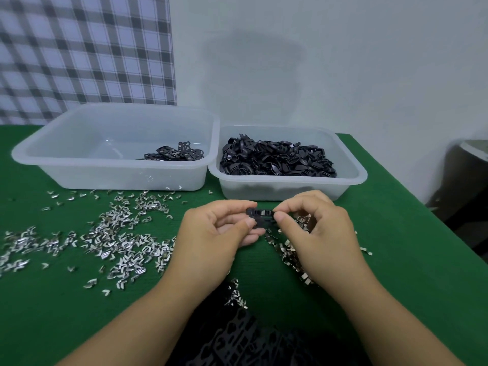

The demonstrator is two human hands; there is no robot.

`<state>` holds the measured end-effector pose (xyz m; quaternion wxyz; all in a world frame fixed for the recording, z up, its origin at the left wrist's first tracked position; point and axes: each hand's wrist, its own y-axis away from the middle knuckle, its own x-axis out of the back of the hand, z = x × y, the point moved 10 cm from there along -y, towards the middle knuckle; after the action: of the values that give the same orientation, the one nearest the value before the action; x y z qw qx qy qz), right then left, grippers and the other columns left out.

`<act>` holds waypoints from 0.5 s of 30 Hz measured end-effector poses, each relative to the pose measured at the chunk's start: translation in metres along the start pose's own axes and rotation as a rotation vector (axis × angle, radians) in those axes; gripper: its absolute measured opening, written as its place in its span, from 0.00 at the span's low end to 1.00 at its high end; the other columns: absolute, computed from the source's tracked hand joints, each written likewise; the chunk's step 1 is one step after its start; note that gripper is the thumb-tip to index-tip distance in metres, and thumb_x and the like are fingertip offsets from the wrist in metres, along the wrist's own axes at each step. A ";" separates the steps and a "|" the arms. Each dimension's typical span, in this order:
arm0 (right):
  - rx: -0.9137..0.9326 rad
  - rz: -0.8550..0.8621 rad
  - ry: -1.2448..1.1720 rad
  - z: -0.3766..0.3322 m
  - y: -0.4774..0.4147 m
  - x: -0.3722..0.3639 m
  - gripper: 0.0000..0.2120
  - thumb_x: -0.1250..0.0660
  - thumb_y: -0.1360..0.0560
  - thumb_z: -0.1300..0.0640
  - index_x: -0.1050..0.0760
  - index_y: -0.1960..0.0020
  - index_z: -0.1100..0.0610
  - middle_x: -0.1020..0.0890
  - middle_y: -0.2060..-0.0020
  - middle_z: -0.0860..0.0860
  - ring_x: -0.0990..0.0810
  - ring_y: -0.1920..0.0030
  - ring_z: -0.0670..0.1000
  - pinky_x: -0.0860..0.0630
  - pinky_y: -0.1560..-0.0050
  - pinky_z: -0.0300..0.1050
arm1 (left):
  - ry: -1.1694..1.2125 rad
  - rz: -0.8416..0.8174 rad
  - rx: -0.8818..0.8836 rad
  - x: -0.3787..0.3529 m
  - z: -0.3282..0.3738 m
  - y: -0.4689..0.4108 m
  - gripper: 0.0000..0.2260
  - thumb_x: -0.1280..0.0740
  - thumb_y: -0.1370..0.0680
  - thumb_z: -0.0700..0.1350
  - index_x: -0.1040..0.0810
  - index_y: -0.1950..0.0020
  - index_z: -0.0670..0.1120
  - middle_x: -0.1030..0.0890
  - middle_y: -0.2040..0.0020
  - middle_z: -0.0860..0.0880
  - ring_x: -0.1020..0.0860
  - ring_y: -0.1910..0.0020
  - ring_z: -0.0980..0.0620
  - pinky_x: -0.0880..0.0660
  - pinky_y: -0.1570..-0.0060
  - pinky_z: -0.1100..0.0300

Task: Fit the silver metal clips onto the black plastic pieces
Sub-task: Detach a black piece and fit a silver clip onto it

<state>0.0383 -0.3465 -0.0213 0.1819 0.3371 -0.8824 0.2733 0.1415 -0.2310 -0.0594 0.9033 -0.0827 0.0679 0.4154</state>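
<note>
Left hand (219,233), right hand (314,228): fingers curled, both pinching one black plastic piece (260,217).
Silver metal clips (118,233): loose on green table (409,273), 9 o'clock.
Full bin (277,191): 12 o'clock.
Near-empty bin (105,178): 11 o'clock.
Black-piece pile (245,336): 6 o'clock.

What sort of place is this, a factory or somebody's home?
Probably a small hand-assembly bench, perhaps home piecework: silver clips strewn over a green table, two plastic tubs of black pieces, a checked cloth behind. The left hand and right hand pinch one black piece.
</note>
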 end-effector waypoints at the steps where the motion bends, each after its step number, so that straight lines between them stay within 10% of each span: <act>1: -0.004 0.002 -0.011 -0.001 -0.001 0.000 0.08 0.30 0.29 0.58 0.22 0.64 0.45 0.23 0.60 0.42 0.25 0.52 0.46 0.31 0.50 0.40 | -0.004 -0.002 -0.009 0.000 0.001 0.000 0.12 0.33 0.27 0.29 0.17 0.54 0.45 0.15 0.63 0.45 0.15 0.62 0.49 0.21 0.64 0.68; 10: 0.045 -0.005 -0.012 -0.017 -0.001 -0.006 0.09 0.29 0.30 0.57 0.23 0.54 0.44 0.24 0.56 0.39 0.27 0.50 0.42 0.33 0.49 0.34 | 0.026 0.196 -0.044 0.032 0.006 -0.006 0.11 0.32 0.26 0.31 0.17 0.55 0.47 0.15 0.64 0.45 0.15 0.62 0.49 0.22 0.63 0.68; 15: 0.167 -0.307 0.255 -0.029 0.009 -0.040 0.08 0.30 0.28 0.57 0.19 0.52 0.46 0.22 0.56 0.40 0.28 0.49 0.44 0.33 0.45 0.38 | 0.153 0.321 0.003 0.055 -0.002 -0.011 0.08 0.32 0.26 0.32 0.19 0.54 0.44 0.15 0.67 0.47 0.15 0.63 0.50 0.22 0.65 0.69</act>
<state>0.0640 -0.3041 -0.0220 0.3031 0.4438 -0.7649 0.3549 0.1852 -0.1976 -0.0707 0.8178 -0.1006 0.1494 0.5466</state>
